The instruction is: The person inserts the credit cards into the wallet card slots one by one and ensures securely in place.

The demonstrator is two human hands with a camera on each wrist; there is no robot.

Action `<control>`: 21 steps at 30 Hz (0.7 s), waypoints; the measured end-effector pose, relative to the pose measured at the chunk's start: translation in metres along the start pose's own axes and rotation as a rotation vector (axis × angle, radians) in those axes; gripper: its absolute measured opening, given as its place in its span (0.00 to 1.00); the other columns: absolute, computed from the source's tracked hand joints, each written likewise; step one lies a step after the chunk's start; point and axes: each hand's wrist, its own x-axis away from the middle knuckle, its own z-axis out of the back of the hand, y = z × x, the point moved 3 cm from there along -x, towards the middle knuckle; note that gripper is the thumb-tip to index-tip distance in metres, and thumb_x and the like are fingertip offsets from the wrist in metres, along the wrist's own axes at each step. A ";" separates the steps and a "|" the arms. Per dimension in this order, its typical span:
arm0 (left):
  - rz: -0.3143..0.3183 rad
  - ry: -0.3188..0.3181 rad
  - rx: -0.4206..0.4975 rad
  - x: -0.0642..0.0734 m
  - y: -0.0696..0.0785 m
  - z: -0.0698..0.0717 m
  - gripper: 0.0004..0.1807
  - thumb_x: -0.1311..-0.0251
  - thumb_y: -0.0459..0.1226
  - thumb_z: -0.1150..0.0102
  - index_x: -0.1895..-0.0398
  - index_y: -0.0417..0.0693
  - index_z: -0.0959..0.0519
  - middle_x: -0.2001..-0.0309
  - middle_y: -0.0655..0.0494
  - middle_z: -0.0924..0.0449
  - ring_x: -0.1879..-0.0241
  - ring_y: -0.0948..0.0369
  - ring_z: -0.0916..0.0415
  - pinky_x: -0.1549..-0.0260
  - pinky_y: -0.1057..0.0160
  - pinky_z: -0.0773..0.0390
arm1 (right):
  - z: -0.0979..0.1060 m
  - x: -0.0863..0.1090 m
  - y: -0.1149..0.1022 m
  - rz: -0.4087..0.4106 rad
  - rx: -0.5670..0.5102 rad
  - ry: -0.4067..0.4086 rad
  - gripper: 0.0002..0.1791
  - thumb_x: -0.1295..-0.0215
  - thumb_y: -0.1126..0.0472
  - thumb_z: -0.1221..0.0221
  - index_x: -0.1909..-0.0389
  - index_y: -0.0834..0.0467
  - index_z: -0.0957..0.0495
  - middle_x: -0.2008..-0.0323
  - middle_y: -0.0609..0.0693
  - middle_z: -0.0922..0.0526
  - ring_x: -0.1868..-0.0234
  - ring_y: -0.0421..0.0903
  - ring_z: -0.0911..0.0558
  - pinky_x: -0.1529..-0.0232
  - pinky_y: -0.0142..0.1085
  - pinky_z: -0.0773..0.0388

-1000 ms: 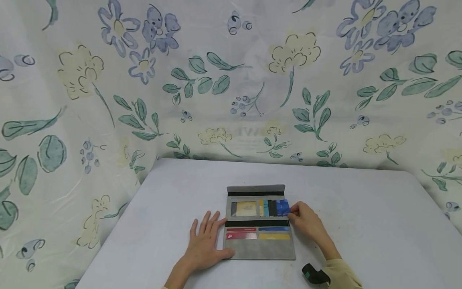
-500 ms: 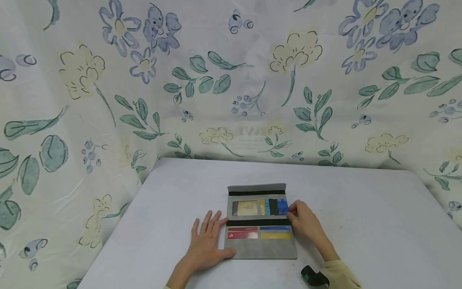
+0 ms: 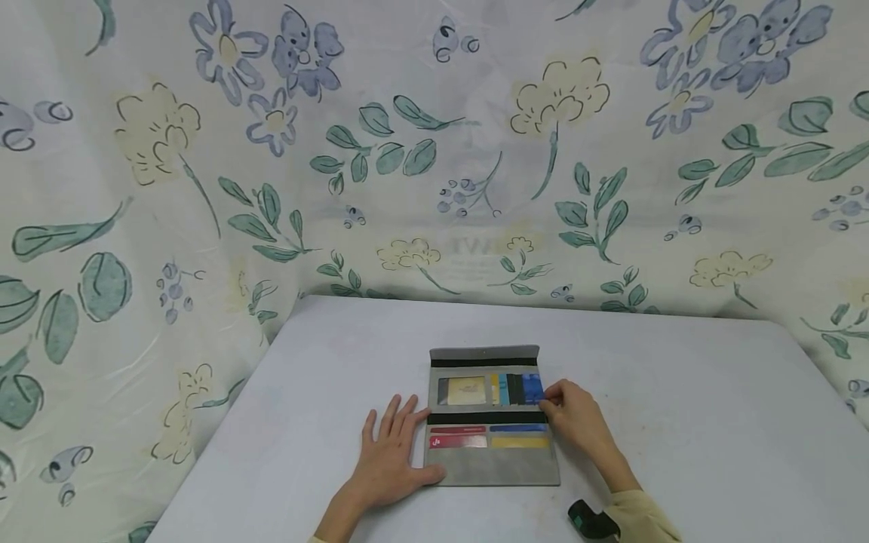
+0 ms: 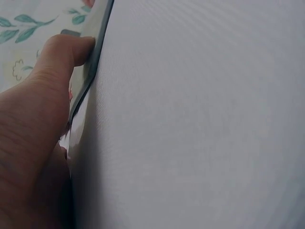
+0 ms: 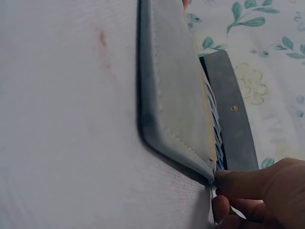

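A grey wallet (image 3: 492, 466) lies unfolded on the white table, its dark-edged flap at the far end. Cards fill the pockets of both halves; a blue card (image 3: 532, 388) sits at the right end of the upper half. My right hand (image 3: 580, 424) pinches this card's outer end between thumb and fingers, at the wallet's right edge. In the right wrist view, the thumb and curled fingers meet at the wallet's corner. My left hand (image 3: 388, 461) rests spread on the table at the left, its thumb on the wallet's lower left edge and little finger touching its side.
The white table (image 3: 326, 362) extends around the wallet. A floral-patterned sheet (image 3: 407, 196) hangs behind it and at the sides. A black device (image 3: 589, 520) is at the right sleeve (image 3: 641, 516).
The blue card's outer end has shifted slightly left, now nearly level with the wallet's edge, and the right hand has moved a little with it. The left hand stays in place.
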 end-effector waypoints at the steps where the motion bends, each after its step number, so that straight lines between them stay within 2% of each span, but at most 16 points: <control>1: 0.000 0.000 -0.001 0.000 0.000 0.000 0.49 0.52 0.62 0.35 0.30 0.47 0.37 0.24 0.45 0.47 0.24 0.43 0.59 0.31 0.33 0.67 | 0.000 0.000 0.000 -0.005 -0.006 0.004 0.07 0.37 0.67 0.39 0.61 0.67 0.22 0.67 0.53 0.19 0.66 0.47 0.22 0.62 0.44 0.21; 10: 0.010 -0.006 -0.004 0.000 -0.001 -0.001 0.49 0.52 0.61 0.35 0.30 0.47 0.37 0.24 0.45 0.47 0.24 0.44 0.59 0.31 0.33 0.67 | 0.003 0.000 0.000 -0.031 -0.023 -0.010 0.07 0.37 0.66 0.38 0.62 0.67 0.22 0.67 0.54 0.18 0.66 0.47 0.23 0.64 0.42 0.21; 21: 0.011 -0.014 -0.006 0.001 0.000 0.001 0.49 0.52 0.62 0.35 0.30 0.47 0.37 0.24 0.45 0.47 0.23 0.44 0.59 0.31 0.33 0.66 | 0.002 -0.001 0.000 -0.002 0.012 -0.041 0.08 0.37 0.66 0.38 0.60 0.66 0.24 0.67 0.53 0.21 0.66 0.47 0.24 0.63 0.42 0.23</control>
